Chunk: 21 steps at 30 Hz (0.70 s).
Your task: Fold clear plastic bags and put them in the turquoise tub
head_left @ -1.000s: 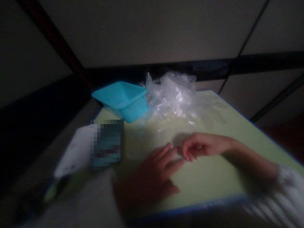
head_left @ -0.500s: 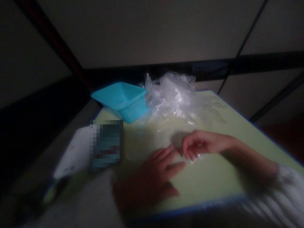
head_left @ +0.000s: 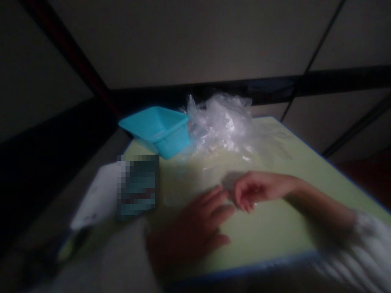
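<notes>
My left hand (head_left: 195, 228) lies flat on the pale green table top (head_left: 275, 228), fingers stretched toward the middle. My right hand (head_left: 253, 189) reaches in from the right with its fingers curled in a pinch right beside the left fingertips. A thin clear plastic film seems to lie under both hands, but the dim, blurred picture hides what the pinch holds. A grey shadow sits just behind the right fingers.
A turquoise plastic tub (head_left: 159, 128) stands tilted at the back left of the table. Beside it is a heap of crumpled clear plastic bags (head_left: 222, 122). A white sheet (head_left: 97, 195) and a blurred dark card (head_left: 137, 185) lie at the left edge.
Both hands stay nearly in place. The right hand dipped slightly, and the left fingers shifted a little against the table.
</notes>
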Each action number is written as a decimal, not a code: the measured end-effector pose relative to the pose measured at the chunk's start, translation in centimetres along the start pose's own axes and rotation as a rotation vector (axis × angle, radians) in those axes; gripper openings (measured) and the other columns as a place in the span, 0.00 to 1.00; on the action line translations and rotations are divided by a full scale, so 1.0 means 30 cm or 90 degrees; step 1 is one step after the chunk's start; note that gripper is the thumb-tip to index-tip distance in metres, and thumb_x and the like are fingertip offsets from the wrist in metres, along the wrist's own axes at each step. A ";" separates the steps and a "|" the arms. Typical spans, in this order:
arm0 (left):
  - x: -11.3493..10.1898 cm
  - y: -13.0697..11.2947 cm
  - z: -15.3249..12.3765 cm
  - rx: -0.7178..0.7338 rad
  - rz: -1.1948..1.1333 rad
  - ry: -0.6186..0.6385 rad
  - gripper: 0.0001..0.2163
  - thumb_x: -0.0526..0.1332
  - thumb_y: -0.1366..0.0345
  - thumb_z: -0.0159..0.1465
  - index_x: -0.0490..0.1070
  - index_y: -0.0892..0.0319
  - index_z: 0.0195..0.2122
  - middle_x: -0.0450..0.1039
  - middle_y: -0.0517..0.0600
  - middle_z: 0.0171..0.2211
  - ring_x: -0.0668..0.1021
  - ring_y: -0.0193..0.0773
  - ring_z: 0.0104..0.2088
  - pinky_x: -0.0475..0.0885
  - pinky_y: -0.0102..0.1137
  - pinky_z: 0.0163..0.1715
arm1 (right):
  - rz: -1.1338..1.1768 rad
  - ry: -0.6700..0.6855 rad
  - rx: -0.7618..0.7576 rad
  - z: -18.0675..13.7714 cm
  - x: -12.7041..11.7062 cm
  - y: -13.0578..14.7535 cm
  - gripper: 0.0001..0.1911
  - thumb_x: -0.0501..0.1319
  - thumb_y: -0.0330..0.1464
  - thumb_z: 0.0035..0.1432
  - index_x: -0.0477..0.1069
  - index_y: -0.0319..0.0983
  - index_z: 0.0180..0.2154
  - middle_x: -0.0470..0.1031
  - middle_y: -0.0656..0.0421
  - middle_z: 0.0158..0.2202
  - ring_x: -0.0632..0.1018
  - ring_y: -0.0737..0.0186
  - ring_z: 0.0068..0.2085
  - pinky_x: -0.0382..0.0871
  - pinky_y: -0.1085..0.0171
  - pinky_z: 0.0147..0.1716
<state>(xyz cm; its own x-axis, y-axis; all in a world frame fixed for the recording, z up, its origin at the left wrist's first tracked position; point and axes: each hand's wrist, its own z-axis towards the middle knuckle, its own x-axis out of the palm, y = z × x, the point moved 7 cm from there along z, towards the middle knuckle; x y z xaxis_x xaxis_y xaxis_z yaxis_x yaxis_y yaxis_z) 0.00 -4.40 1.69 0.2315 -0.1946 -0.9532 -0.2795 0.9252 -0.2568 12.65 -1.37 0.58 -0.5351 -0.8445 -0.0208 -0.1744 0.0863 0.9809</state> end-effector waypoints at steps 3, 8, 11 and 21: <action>0.005 -0.001 0.003 0.003 0.008 0.010 0.23 0.54 0.52 0.65 0.63 0.60 0.56 0.61 0.60 0.58 0.57 0.51 0.63 0.59 0.45 0.59 | 0.007 0.017 0.017 -0.001 0.006 -0.015 0.10 0.62 0.34 0.58 0.68 0.32 0.36 0.73 0.57 0.30 0.75 0.69 0.31 0.70 0.69 0.31; 0.021 0.002 0.003 0.015 0.028 0.033 0.24 0.55 0.53 0.65 0.60 0.60 0.58 0.60 0.61 0.58 0.57 0.53 0.63 0.60 0.47 0.58 | 0.029 0.035 0.048 -0.009 0.013 -0.032 0.14 0.65 0.38 0.56 0.68 0.34 0.35 0.73 0.59 0.29 0.76 0.69 0.30 0.71 0.68 0.32; 0.031 0.003 0.001 0.017 0.032 0.051 0.24 0.56 0.53 0.64 0.61 0.59 0.58 0.59 0.62 0.59 0.56 0.55 0.63 0.60 0.49 0.58 | 0.046 0.053 0.094 -0.027 0.008 -0.044 0.17 0.65 0.42 0.54 0.67 0.34 0.35 0.73 0.59 0.28 0.76 0.69 0.30 0.71 0.67 0.32; 0.024 0.001 0.004 0.012 0.017 0.052 0.23 0.59 0.55 0.63 0.63 0.59 0.57 0.56 0.60 0.62 0.54 0.54 0.64 0.59 0.48 0.59 | 0.026 0.100 0.247 -0.118 -0.053 -0.099 0.22 0.66 0.48 0.49 0.67 0.35 0.31 0.74 0.61 0.25 0.77 0.70 0.27 0.70 0.69 0.29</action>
<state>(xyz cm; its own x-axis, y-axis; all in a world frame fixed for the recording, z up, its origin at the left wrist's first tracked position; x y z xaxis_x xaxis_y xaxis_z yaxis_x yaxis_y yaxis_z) 0.26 -4.47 1.01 0.1468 -0.1957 -0.9696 -0.2668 0.9361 -0.2293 16.95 -2.14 -1.62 -0.4208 -0.9040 0.0762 -0.4695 0.2889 0.8343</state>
